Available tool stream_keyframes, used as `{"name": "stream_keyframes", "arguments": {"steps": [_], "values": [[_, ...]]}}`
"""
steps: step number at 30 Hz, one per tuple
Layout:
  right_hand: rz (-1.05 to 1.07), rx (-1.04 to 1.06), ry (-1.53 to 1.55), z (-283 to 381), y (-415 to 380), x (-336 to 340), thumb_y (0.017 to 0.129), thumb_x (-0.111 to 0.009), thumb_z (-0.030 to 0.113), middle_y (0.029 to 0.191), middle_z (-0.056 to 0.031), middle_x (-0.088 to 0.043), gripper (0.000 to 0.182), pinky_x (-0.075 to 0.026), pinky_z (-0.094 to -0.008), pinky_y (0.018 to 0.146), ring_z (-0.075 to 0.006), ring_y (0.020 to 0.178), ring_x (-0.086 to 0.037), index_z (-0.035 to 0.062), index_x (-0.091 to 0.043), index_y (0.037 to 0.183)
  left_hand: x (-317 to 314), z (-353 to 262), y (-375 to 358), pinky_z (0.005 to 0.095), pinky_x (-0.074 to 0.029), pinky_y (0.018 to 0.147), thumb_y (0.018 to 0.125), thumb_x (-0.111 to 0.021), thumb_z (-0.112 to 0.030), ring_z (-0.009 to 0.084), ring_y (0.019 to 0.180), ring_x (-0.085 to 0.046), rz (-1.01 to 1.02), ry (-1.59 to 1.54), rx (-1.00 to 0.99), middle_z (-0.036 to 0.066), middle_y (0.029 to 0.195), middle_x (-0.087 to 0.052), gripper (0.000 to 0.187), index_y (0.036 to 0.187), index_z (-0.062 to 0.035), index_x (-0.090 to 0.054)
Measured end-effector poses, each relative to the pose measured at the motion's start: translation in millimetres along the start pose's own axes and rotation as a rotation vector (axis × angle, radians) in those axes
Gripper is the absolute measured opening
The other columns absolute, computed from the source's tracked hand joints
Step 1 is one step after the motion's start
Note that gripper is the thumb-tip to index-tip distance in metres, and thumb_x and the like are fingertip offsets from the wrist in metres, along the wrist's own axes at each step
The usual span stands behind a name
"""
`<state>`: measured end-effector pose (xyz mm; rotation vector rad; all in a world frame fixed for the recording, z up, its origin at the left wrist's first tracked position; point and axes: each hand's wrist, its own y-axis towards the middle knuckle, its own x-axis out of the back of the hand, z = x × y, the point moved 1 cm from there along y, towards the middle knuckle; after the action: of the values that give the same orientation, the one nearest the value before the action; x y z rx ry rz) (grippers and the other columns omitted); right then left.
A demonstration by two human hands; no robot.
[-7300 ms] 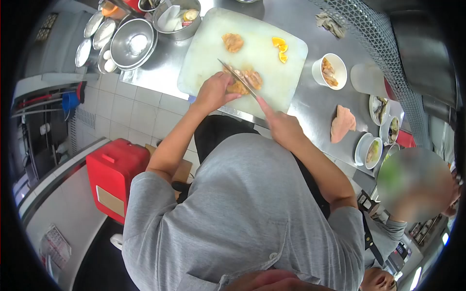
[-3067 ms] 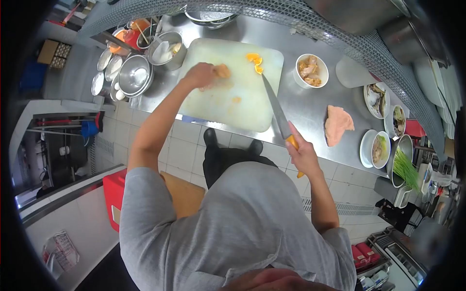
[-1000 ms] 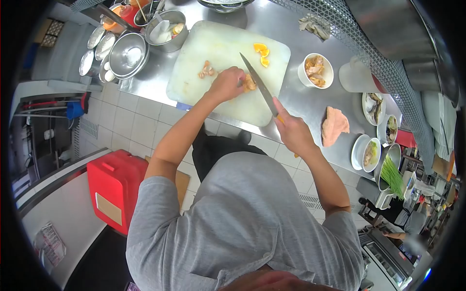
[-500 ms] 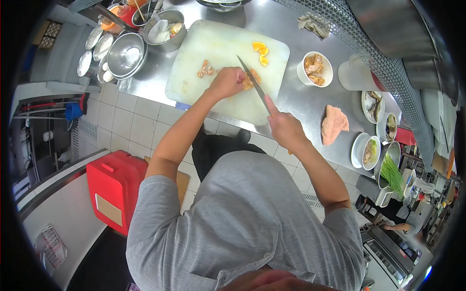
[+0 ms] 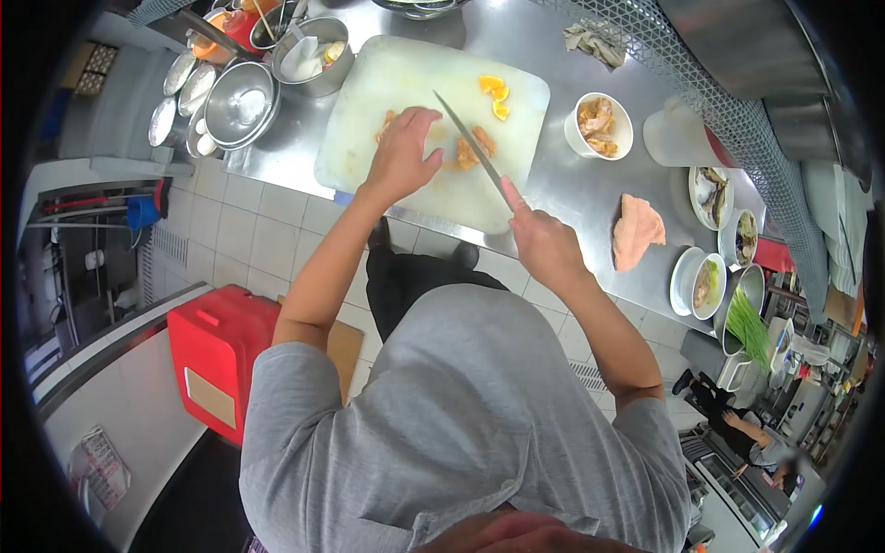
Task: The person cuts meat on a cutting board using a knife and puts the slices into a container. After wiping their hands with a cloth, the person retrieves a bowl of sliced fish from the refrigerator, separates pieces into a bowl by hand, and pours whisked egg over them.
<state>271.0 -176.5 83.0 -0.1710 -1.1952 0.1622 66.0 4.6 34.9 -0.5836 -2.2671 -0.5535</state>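
Observation:
My right hand (image 5: 546,241) grips the handle of a long kitchen knife (image 5: 472,138), its blade angled across the cutting board (image 5: 373,83). Beside the blade lies a cluster of cut meat pieces (image 5: 484,143), browned-orange in colour. My left hand (image 5: 404,155) is over the left part of the board, thumb apart from the fingers, with nothing visible in it. It partly covers a smaller group of meat pieces (image 5: 386,120). Orange wedges (image 5: 494,90) lie near the board's far right corner.
Right of the board stand a white bowl of meat (image 5: 597,127), a plastic jug (image 5: 666,143) and a pinkish cloth (image 5: 637,232). Several food bowls and green stalks (image 5: 747,330) line the right end. Metal bowls (image 5: 241,106) sit left; a crumpled rag (image 5: 595,44) lies behind.
My left hand has moved left from the meat beside the knife and its fingers have opened. The knife tip has shifted slightly left and away from me.

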Motion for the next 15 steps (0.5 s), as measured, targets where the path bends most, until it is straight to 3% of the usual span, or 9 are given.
{"name": "stream_keyframes", "arguments": {"steps": [1,4,7,10,13,15], "values": [[0.008,0.020,-0.026,1.6,-1.7,2.5,0.095,-0.060,0.013,0.073,-0.0164,-0.064,0.071,-0.052,-0.0452,0.055,-0.0331,0.058,-0.063,0.0201,-0.030,0.158,-0.1,1.8,-3.2,0.0471,-0.037,0.112,0.078,-0.078,-0.015,0.0348,0.137,-0.043,0.022,0.105,-0.046,0.015,0.151,-0.043,0.074,0.143,-0.0068,-0.046],[0.027,0.045,-0.108,0.2,-1.2,-2.2,0.095,-0.058,0.012,0.072,-0.0157,-0.064,0.069,-0.052,-0.0440,0.052,-0.0316,0.056,-0.063,0.0201,-0.031,0.158,-9.0,-8.5,-10.9,0.0570,-0.024,0.118,0.081,-0.078,-0.036,0.0357,0.148,-0.027,0.098,0.341,-0.141,0.013,0.158,-0.036,0.087,0.152,-0.0079,-0.036],[0.058,0.028,-0.147,-3.3,5.4,-10.8,0.093,-0.057,0.010,0.072,-0.0159,-0.063,0.071,-0.052,-0.0430,0.051,-0.0311,0.055,-0.062,0.0201,-0.031,0.158,-28.3,0.9,-16.7,0.0639,-0.017,0.118,0.081,-0.074,-0.054,0.0343,0.152,-0.018,0.269,0.420,-0.127,0.010,0.163,-0.028,0.098,0.156,-0.0076,-0.030],[0.146,-0.018,-0.149,-0.8,8.6,-10.2,0.086,-0.054,0.003,0.081,-0.0214,-0.065,0.080,-0.055,-0.0454,0.056,-0.0345,0.062,-0.067,0.0191,-0.027,0.160,-33.3,6.0,-16.7,0.0649,-0.017,0.118,0.079,-0.072,-0.062,0.0339,0.152,-0.019,0.300,0.467,-0.127,0.010,0.163,-0.029,0.103,0.155,-0.0060,-0.031],[0.126,-0.007,-0.207,-3.1,12.5,-20.0,0.089,-0.054,0.006,0.073,-0.0180,-0.063,0.078,-0.054,-0.0455,0.054,-0.0334,0.058,-0.065,0.0214,-0.025,0.160,-38.9,12.7,-16.2,0.0676,-0.019,0.116,0.079,-0.070,-0.066,0.0351,0.151,-0.022,0.267,0.410,-0.163,0.013,0.162,-0.030,0.102,0.151,-0.0013,-0.037],[0.113,-0.007,-0.143,-9.3,17.6,-39.6,0.087,-0.055,0.004,0.078,-0.0210,-0.064,0.083,-0.055,-0.0466,0.057,-0.0357,0.062,-0.067,0.0225,-0.023,0.161,-41.7,14.5,-15.9,0.0677,-0.019,0.116,0.078,-0.069,-0.067,0.0355,0.151,-0.023,0.277,0.433,-0.163,0.015,0.161,-0.031,0.104,0.150,-0.0003,-0.037]]}}
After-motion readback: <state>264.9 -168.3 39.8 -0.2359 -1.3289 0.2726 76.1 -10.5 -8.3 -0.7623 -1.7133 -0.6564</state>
